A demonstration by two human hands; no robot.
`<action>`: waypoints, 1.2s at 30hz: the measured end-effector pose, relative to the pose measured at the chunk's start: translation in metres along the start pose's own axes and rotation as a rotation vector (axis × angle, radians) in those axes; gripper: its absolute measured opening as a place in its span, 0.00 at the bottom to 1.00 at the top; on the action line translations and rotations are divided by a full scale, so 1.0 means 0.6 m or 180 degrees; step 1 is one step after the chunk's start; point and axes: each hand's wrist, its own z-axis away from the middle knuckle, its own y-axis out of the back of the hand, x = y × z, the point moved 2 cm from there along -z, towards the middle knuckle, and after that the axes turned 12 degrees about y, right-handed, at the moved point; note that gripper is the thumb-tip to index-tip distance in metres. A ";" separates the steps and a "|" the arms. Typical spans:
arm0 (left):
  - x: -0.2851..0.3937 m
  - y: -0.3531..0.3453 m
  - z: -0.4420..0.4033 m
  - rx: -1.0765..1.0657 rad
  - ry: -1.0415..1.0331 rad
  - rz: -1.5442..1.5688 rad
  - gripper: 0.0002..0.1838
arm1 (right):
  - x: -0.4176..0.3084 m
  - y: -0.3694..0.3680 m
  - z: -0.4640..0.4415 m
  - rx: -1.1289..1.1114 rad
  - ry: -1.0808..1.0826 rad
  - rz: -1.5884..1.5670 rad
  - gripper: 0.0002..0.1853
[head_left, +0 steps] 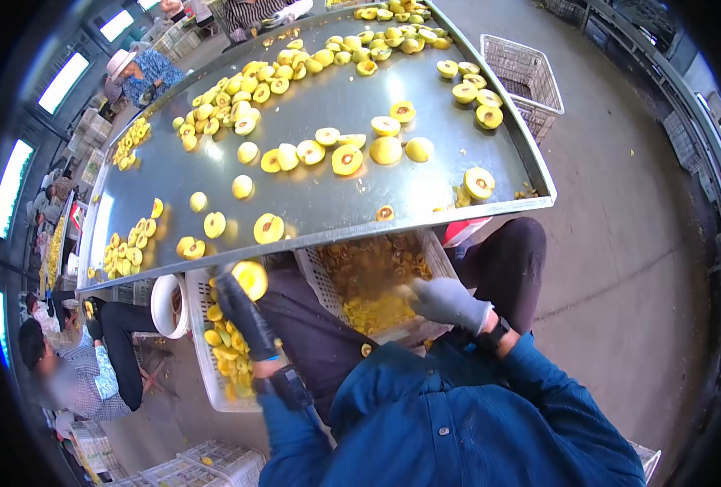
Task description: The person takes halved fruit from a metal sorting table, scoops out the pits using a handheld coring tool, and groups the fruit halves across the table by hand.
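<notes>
My left hand (247,315), in a dark glove, holds a yellow peach half (251,281) with its cut side up, just off the table's near edge. Below that hand stands a white crate (206,375) with cut yellow fruit pieces (232,357) inside. My right hand (449,303), in a grey glove, hovers over another crate (316,280) between my legs. That crate contains brown pits and scraps (368,264) and yellow pieces (380,312). The right fingers are drawn together; blur hides whatever is at their tips.
A metal table (312,207) with a raised rim carries many whole and halved peaches (346,159). A white bucket (170,307) hangs or stands at left. A seated co-worker (84,369) is beyond it. An plastic crate (522,73) stands right of the table.
</notes>
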 end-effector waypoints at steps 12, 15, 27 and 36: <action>0.077 -0.435 -0.077 -0.0993 -0.1560 -0.1480 0.26 | 0.033 0.003 0.045 -0.0459 -0.0846 -0.0643 0.16; 0.073 -0.510 -0.080 -0.1240 -0.1144 -0.1660 0.26 | 0.036 0.008 0.043 -0.0403 -0.0951 -0.0757 0.17; 0.108 -0.432 -0.023 -0.2548 0.0794 0.1092 0.17 | 0.059 0.128 -0.104 0.2116 -0.0996 -0.2879 0.22; 0.238 -0.293 0.127 -0.2598 0.0866 0.1402 0.17 | -0.048 0.143 -0.089 0.1855 -0.0446 -0.1796 0.33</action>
